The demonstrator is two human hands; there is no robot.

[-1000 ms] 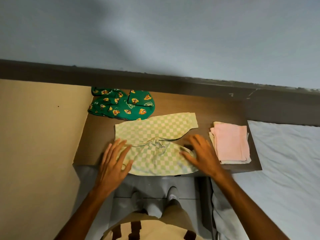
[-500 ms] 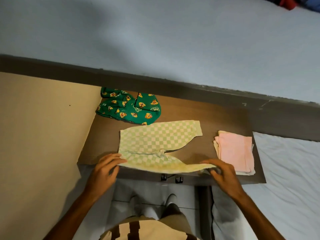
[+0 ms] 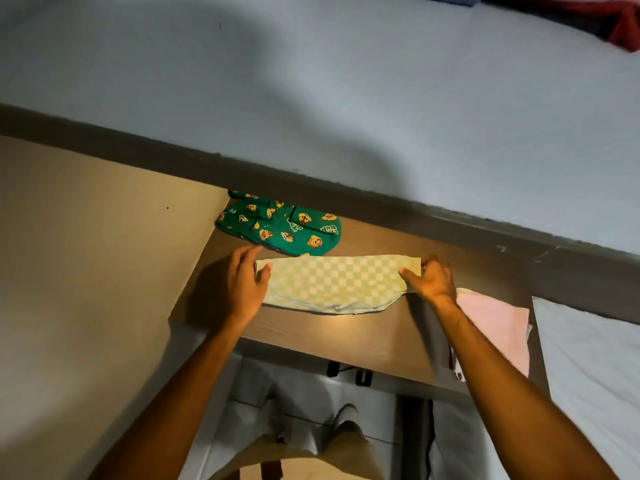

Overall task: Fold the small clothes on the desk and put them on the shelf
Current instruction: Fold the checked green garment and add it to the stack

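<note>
Head view: two hands fold checked pants on the desk (image 3: pixel 346 344).
The left hand (image 3: pixel 239 289) and right hand (image 3: pixel 431 280) each pinch an end of the green checked pants (image 3: pixel 332 284), now doubled over. The pink pile (image 3: pixel 495 327) looks folded. The far green cartoon pants (image 3: pixel 284 226) wait, their writing too small to read.

1. I see a big pale blue-grey wall (image 3: pixel 346 98) in front of me.
2. A dark band (image 3: pixel 104 140) runs along the bottom of that wall.
3. A tan panel (image 3: pixel 86 254) stands on the left side.
4. A white sheet (image 3: pixel 588 358) lies on the right side.
5. Something red (image 3: pixel 623 32) peeks in at the top right corner. I cannot tell what it is.
6. The floor (image 3: pixel 311 396) down below is pale and tiled.
7. My tan shorts (image 3: pixel 304 459) show at the bottom.
</note>
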